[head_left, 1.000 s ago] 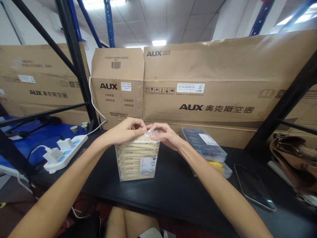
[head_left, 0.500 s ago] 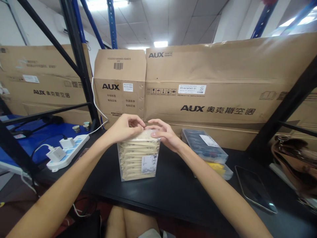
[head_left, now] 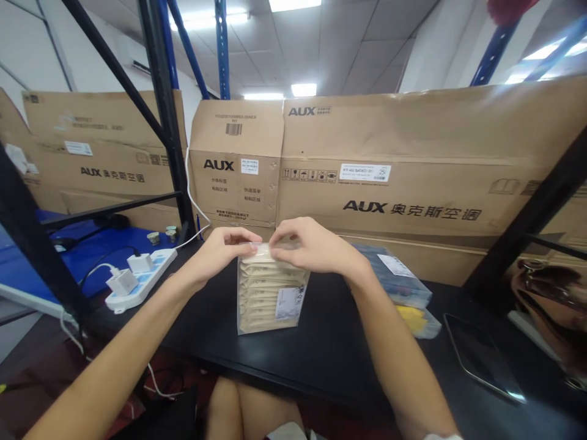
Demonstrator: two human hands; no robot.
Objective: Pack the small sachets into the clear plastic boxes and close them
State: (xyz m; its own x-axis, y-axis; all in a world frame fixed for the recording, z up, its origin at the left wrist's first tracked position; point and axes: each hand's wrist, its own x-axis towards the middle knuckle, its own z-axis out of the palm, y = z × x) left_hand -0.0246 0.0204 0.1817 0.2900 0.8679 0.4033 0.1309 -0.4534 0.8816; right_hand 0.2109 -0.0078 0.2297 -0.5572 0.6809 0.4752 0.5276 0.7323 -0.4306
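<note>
Power strip (head_left: pixel 142 278): placed on the bench (head_left: pixel 192 348), left of the left grip, two chargers plugged in.
Left grip (head_left: pixel 220 252): curled, top film of the pack pinched by the fingers.
Pack (head_left: pixel 270 299): clear bag of cream sachets, stood upright below and between the grips, labelled in front.
Right grip (head_left: pixel 312 244): curled, film pinched at the pack's top right corner.
Clear bags (head_left: pixel 398 278): stacked just right of the right grip.
Phone (head_left: pixel 481 357): laid flat, well right of the grip.

Clear plastic pack (head_left: pixel 273 302) of stacked beige sachets (head_left: pixel 270 293), upright on black table (head_left: pixel 197 330), white label (head_left: pixel 290 304) on front.
</note>
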